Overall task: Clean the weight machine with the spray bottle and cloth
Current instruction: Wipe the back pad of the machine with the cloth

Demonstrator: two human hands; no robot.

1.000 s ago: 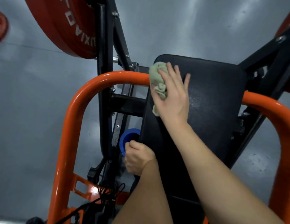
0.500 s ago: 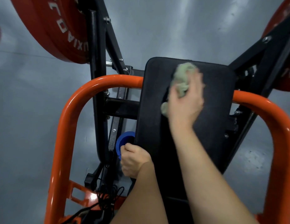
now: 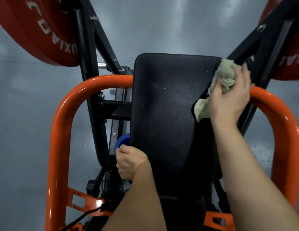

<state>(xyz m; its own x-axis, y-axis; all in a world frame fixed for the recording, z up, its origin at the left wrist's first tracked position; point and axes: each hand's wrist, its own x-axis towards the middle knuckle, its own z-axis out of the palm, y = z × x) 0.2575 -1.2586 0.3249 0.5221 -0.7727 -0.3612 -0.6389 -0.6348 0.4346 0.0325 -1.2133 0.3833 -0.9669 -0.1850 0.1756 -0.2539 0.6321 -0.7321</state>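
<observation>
The weight machine's black pad [image 3: 163, 114] fills the middle of the head view. My right hand [image 3: 228, 100] presses a crumpled pale green cloth [image 3: 223, 75] against the pad's upper right edge. My left hand [image 3: 128, 161] is closed around a blue object [image 3: 122, 142] at the pad's lower left edge. Only its round blue end shows, so I cannot tell whether it is the spray bottle.
An orange tube frame [image 3: 62, 130] arches around the pad on both sides. Red weight plates hang at upper left [image 3: 35, 30] and upper right [image 3: 290, 52] on black uprights [image 3: 88, 64]. Black cables [image 3: 112, 197] lie low on the left. Grey floor [image 3: 25, 114] lies beyond.
My right hand has swept the cloth from the pad's upper left across to its upper right edge. My left hand has kept its grip on the blue object.
</observation>
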